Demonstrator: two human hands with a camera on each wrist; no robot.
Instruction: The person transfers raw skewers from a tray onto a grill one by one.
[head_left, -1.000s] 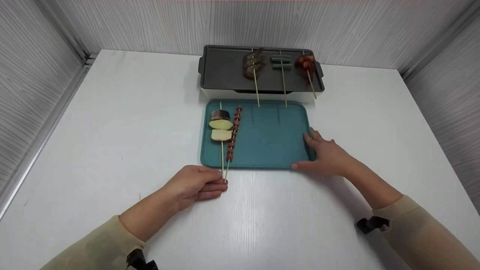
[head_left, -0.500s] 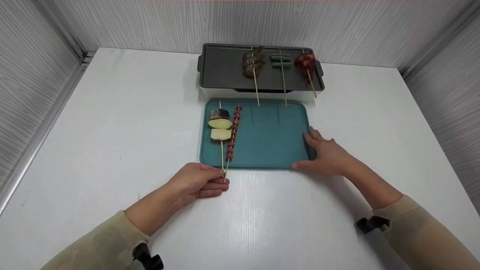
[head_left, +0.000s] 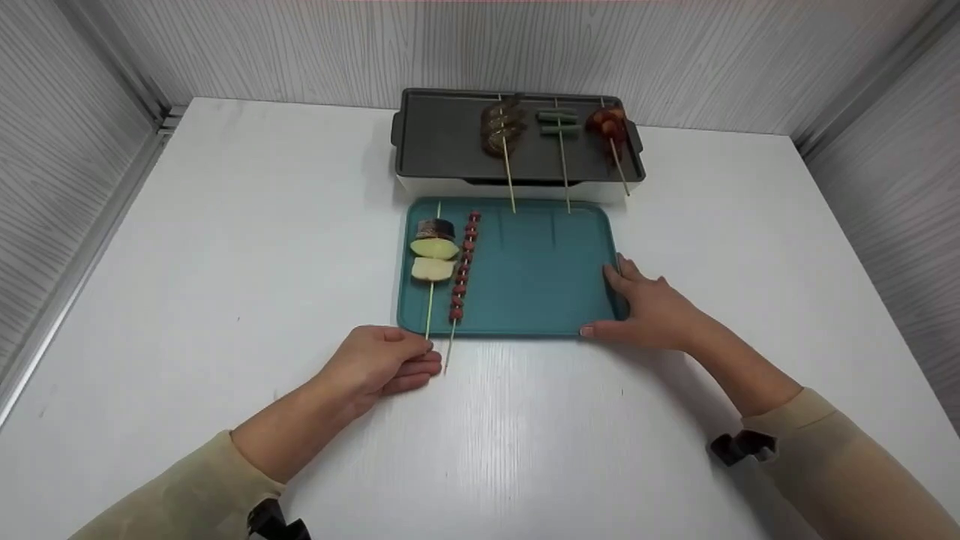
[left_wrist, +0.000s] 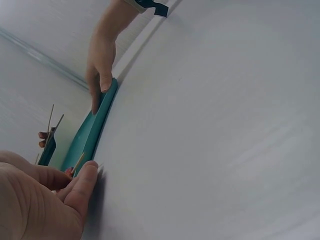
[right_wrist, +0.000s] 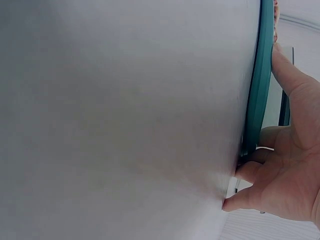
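Note:
My left hand (head_left: 382, 362) pinches the lower end of a wooden skewer (head_left: 433, 270) that carries a dark-skinned chunk, a yellow-green slice and a pale block. That skewer points away from me over the left side of a teal tray (head_left: 540, 277). Just right of it lies a skewer of small red pieces (head_left: 463, 262), its bare stick end jutting past the tray's front rim, beside my left fingertips. At the tray's front right corner, my right hand (head_left: 654, 311) grips the rim, thumb along the front edge and fingers round the right side. The right wrist view shows fingers (right_wrist: 248, 171) at that corner.
Behind the tray stands a dark grill plate (head_left: 442, 139) on a white base. On its right half lie a brown shrimp-like skewer (head_left: 501, 129), a green-piece skewer (head_left: 559, 130) and a red-glazed skewer (head_left: 607, 126), their sticks jutting forward. Pale wood-grain walls (head_left: 300, 52) enclose the white table.
My left hand has shifted slightly left with the mixed skewer, opening a gap from the red skewer, whose stick end now shows free of the fingers. My right hand stays at the tray corner.

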